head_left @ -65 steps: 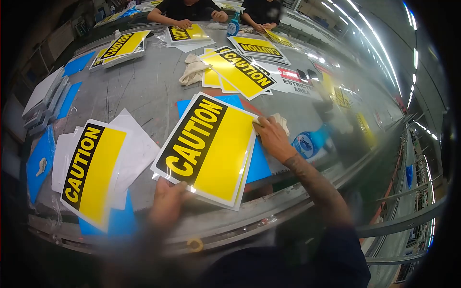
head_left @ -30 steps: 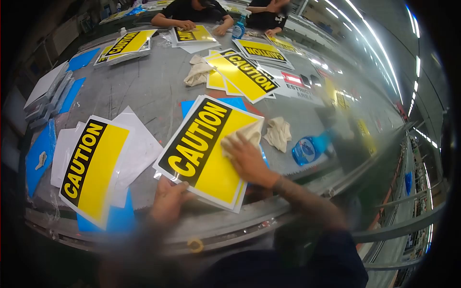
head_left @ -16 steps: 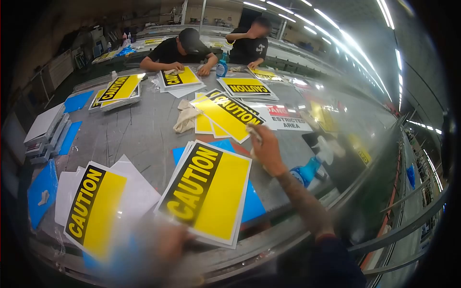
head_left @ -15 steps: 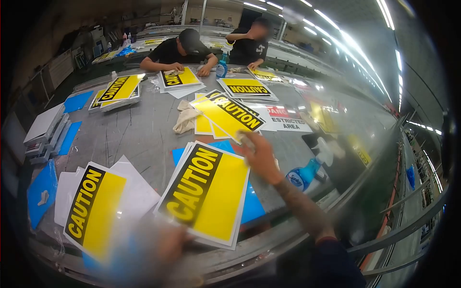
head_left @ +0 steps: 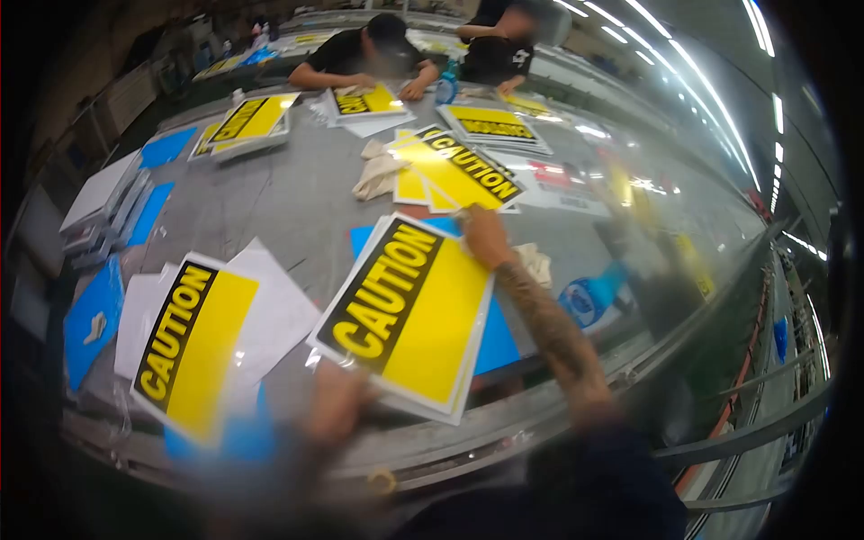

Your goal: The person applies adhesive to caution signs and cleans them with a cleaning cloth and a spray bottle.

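My right hand [head_left: 487, 236] reaches to the upper right corner of a stack of yellow and black CAUTION signs [head_left: 405, 310], just below another fanned group of CAUTION signs [head_left: 468, 175]. Its fingers are bent, and what they touch is too small to make out. At the stack's lower left edge is my left hand [head_left: 340, 400], blurred, its fingers partly hidden by the signs. Another CAUTION sign [head_left: 200, 337] lies on white sheets to the left. A beige cloth [head_left: 376, 171] rests beside the fanned signs, and a second cloth [head_left: 533, 264] is right of my right wrist.
Two co-workers [head_left: 337, 58] [head_left: 498, 56] are across the grey table [head_left: 225, 202], near more sign stacks [head_left: 490, 126]. A blue spray bottle [head_left: 585, 301] lies at the right. White boxes [head_left: 103, 202] and blue sheets [head_left: 94, 315] are at the left; metal rails [head_left: 747, 432] run at lower right.
The view has shifted, so the table's contents appear higher and further right. My right hand's fingers now look more drawn in near the stack's corner. My left hand shows more clearly at the lower edge.
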Motion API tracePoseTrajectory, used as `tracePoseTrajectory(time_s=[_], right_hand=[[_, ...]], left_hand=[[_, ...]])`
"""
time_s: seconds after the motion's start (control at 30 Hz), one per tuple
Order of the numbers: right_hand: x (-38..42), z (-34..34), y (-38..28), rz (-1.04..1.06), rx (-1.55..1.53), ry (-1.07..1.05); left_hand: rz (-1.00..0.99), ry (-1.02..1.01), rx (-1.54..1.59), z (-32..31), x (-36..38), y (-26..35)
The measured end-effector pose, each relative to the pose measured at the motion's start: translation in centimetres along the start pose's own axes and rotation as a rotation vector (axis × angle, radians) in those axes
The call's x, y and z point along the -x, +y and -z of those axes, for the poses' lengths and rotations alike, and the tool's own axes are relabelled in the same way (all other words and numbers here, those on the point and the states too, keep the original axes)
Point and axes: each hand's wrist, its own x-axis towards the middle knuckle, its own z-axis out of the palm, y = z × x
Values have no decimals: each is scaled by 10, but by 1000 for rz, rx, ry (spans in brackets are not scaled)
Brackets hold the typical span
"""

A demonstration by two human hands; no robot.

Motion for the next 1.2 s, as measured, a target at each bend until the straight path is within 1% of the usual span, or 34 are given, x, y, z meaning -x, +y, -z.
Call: tracePoseTrajectory(time_s=[0.03, 0.07, 0.1, 0.13, 0.17, 0.2, 0.23, 0.27, 0.3, 0.33, 0.37, 0.4, 0.43, 0.5, 0.57, 0.67, 0.7, 0.73, 0.77, 0.8, 0.83, 0.87, 0.9, 0.93, 0.97, 1.0, 1.03, 1.1, 1.13, 1.17, 1.2], right_hand=[[-3, 25, -20, -66, -104, -4], [-3, 25, -24, -75, -231, 59], [3, 26, -49, 36, -272, 99], [19, 40, -89, 145, -308, 135], [35, 56, -129, 122, -447, -114], [65, 27, -130, 248, -425, -178], [78, 44, -162, 451, -266, -386], [95, 32, -172, 663, -69, -406], [94, 22, -173, 585, -86, -404], [82, 5, -161, 508, -29, -340], [59, -16, -144, 440, 28, -279], [36, -37, -121, 405, 32, -237], [13, -54, -100, 371, 36, -191], [-22, -72, -77, 233, -16, -83], [-42, -60, -69, 127, 244, -141], [-48, -43, -80, 110, -95, -93], [-40, -35, -104, 179, -246, -116], [-14, -21, -134, 241, -397, -143], [18, -8, -169, 136, -504, -260], [49, 14, -202, 110, -612, -523], [81, 22, -221, 316, -641, -645], [100, 30, -237, 739, -407, -639], [113, 30, -243, 697, -352, -590], [106, 25, -233, 602, -343, -556], [91, 9, -216, 516, -335, -522], [75, -7, -191, 473, -262, -450], [55, -2, -182, 559, -76, -355], [57, 5, -182, 502, -133, -386], [75, -8, -192, 378, -357, -575], [97, 21, -227, 456, -548, -574], [112, 40, -246, 656, -537, -555]], left_hand=[[116, 61, 163, -7, 2, 12], [140, 93, 165, -14, 5, 21], [157, 121, 176, -18, 5, 28], [168, 132, 176, -18, 4, 27], [161, 120, 179, -17, 4, 25], [156, 99, 175, -15, 4, 23], [150, 72, 166, -14, 2, 22], [123, 13, 183, -13, 5, 26], [129, 17, 174, -13, 3, 27], [138, 25, 165, -13, 3, 26], [140, 38, 160, -13, 3, 26], [174, 81, 147, -15, 3, 26], [164, 85, 151, -16, 3, 27], [140, 93, 162, -18, 3, 30], [148, 89, 169, -20, 2, 31], [149, 27, 219, -15, 3, 32], [162, 26, 219, -14, 2, 31], [185, 39, 228, -12, 2, 30], [213, 42, 229, -11, -1, 29], [184, 10, 260, -8, -3, 24], [199, 33, 292, -11, 1, 27], [208, 49, 321, -16, 6, 37], [218, 66, 350, -19, 7, 42], [207, 66, 235, -14, 2, 33], [155, -36, 336, -10, 0, 27], [165, -30, 319, -12, 0, 29], [173, -21, 300, -13, 1, 32], [179, -16, 260, -14, 2, 35], [170, -16, 274, -11, 1, 30], [163, -32, 287, -6, -3, 23], [54, -107, 46, 13, -2, -6]])
